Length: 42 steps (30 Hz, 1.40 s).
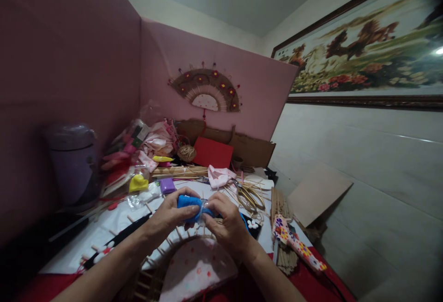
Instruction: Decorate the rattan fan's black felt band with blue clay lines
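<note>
Both my hands meet above the table's middle around a small blue fuzzy bundle (pixel 188 203) wrapped partly in clear plastic. My left hand (pixel 169 216) curls its fingers round the blue bundle from the left. My right hand (pixel 226 223) pinches the clear plastic end of it from the right. Below my hands lies a half-round fan (pixel 197 272) of pink dotted cloth on wooden sticks.
Craft clutter covers the white cloth (pixel 114 223): scissors (pixel 251 198), bamboo sticks (pixel 180 171), a purple box (pixel 167 185), a yellow piece (pixel 138 183), a flower-patterned glue gun (pixel 297 244), red card (pixel 212 153), twine ball (pixel 187 153). A purple pot (pixel 71 163) stands left. A finished fan (pixel 206 90) hangs on the pink wall.
</note>
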Tool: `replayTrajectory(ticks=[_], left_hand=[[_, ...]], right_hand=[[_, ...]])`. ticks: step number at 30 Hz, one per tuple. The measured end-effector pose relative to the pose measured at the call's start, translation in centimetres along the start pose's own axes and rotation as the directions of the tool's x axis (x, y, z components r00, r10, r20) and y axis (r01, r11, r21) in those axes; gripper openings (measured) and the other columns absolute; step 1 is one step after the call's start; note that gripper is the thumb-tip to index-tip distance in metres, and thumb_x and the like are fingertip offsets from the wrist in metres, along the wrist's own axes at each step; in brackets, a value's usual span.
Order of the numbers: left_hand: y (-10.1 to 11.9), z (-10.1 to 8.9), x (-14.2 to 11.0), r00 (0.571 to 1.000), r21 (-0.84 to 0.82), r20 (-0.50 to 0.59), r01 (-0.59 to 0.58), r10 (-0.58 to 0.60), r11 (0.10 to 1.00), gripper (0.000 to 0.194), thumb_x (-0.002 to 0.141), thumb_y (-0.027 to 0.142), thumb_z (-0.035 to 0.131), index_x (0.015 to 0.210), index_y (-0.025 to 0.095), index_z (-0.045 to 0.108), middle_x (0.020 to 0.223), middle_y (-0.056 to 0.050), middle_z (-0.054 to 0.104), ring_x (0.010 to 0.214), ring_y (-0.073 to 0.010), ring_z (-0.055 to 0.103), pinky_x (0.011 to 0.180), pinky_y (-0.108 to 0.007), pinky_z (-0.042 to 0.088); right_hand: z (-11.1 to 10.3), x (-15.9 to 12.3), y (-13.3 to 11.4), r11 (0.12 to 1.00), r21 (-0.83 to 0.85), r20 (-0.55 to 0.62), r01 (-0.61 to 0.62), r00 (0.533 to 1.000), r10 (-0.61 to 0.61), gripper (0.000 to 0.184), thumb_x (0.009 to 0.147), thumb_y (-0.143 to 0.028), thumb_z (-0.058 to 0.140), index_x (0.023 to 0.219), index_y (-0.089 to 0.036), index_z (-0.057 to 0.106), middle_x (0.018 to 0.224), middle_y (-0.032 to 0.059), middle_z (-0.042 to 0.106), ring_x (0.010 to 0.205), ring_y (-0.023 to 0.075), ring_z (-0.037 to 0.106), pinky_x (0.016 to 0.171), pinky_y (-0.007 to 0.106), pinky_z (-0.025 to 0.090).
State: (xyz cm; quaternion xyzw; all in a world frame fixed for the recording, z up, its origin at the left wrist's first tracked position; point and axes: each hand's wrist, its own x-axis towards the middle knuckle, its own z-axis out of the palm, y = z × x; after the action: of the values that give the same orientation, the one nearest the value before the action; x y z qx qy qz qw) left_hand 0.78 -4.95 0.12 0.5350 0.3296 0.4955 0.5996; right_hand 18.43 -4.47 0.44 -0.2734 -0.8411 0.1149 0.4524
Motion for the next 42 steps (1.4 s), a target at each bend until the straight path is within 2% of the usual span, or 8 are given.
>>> replayTrajectory(ticks=[3,10,14,19,22,31,38,42], left_hand=[[0.3,0.1,0.0,1.0,-0.01,0.004,0.015,-0.015,1.0,0.035,0.069,0.032,0.072,0.094,0.017,0.052,0.065,0.002,0.057,0.052,-0.0091,0.051,0.047,-0.02,0.04],[0.4,-0.2,0.5,0.995,-0.063,-0.096,0.03,-0.036,0.998,0.039,0.064,0.033,0.075,0.09,0.016,0.052,0.065,0.001,0.059,0.05,-0.0097,0.052,0.044,-0.021,0.04],[0.6,-0.2,0.4,0.996,-0.103,-0.084,0.03,-0.038,0.994,0.039,0.063,0.032,0.077,0.09,0.016,0.054,0.067,0.0,0.059,0.051,-0.0103,0.053,0.044,-0.021,0.04],[0.6,-0.1,0.2,0.995,-0.136,-0.087,0.029,-0.041,0.99,0.039,0.062,0.031,0.078,0.09,0.017,0.055,0.067,0.001,0.059,0.053,-0.0102,0.053,0.047,-0.021,0.042],[0.4,-0.2,0.2,0.998,-0.125,-0.049,0.025,-0.031,0.992,0.038,0.062,0.032,0.078,0.088,0.016,0.056,0.066,0.001,0.059,0.053,-0.0101,0.053,0.046,-0.021,0.04],[0.1,-0.4,0.4,0.997,-0.115,-0.075,0.017,-0.025,0.993,0.041,0.06,0.032,0.079,0.091,0.016,0.058,0.07,0.0,0.061,0.056,-0.0102,0.054,0.049,-0.021,0.043],[-0.2,-0.3,0.3,0.996,-0.122,-0.089,0.018,-0.029,0.992,0.04,0.057,0.032,0.081,0.087,0.015,0.06,0.067,0.0,0.06,0.054,-0.0105,0.053,0.048,-0.02,0.039],[-0.3,-0.2,0.2,0.995,-0.122,-0.102,-0.001,-0.011,0.993,0.04,0.055,0.031,0.082,0.085,0.016,0.061,0.064,0.001,0.059,0.055,-0.0104,0.053,0.05,-0.021,0.039]], right_hand=[[-0.5,0.1,-0.2,0.999,0.037,0.023,-0.033,0.999,0.032,0.007,0.081,-0.02,0.052,0.074,-0.017,0.053,0.076,0.0026,0.051,0.073,0.016,0.048,0.066,0.028,0.038],[-1.1,0.1,0.1,0.91,0.306,-0.033,-0.281,0.952,0.305,0.018,0.088,-0.032,0.05,0.081,-0.017,0.057,0.073,0.0003,0.052,0.065,0.0122,0.048,0.06,0.024,0.04],[-0.9,0.0,0.1,0.932,0.284,-0.067,-0.226,0.965,0.254,0.018,0.09,-0.027,0.049,0.101,-0.018,0.06,0.08,0.0021,0.059,0.071,0.0135,0.054,0.064,0.025,0.043],[-0.7,0.1,-0.3,0.993,0.103,-0.082,-0.054,0.995,0.063,0.005,0.084,-0.018,0.056,0.083,-0.018,0.061,0.084,0.0036,0.057,0.079,0.0156,0.055,0.071,0.027,0.044],[-0.4,0.0,-0.3,0.999,0.032,-0.053,-0.013,0.998,0.014,0.013,0.084,-0.017,0.055,0.094,-0.019,0.062,0.085,0.0043,0.056,0.077,0.0156,0.055,0.067,0.027,0.045],[-0.4,-0.2,-0.5,0.995,0.093,-0.179,-0.045,0.982,0.061,0.013,0.08,-0.014,0.06,0.091,-0.02,0.063,0.086,0.0042,0.06,0.079,0.0166,0.057,0.07,0.028,0.046],[0.3,-0.4,-0.2,0.999,-0.017,-0.06,0.043,0.997,-0.044,0.027,0.083,-0.014,0.051,0.108,-0.019,0.059,0.088,0.0063,0.053,0.077,0.0166,0.054,0.065,0.028,0.047],[0.7,-0.3,-0.1,0.997,-0.038,0.003,0.06,0.998,-0.06,0.022,0.082,-0.012,0.05,0.101,-0.017,0.058,0.084,0.0056,0.053,0.076,0.0171,0.052,0.066,0.028,0.045]])
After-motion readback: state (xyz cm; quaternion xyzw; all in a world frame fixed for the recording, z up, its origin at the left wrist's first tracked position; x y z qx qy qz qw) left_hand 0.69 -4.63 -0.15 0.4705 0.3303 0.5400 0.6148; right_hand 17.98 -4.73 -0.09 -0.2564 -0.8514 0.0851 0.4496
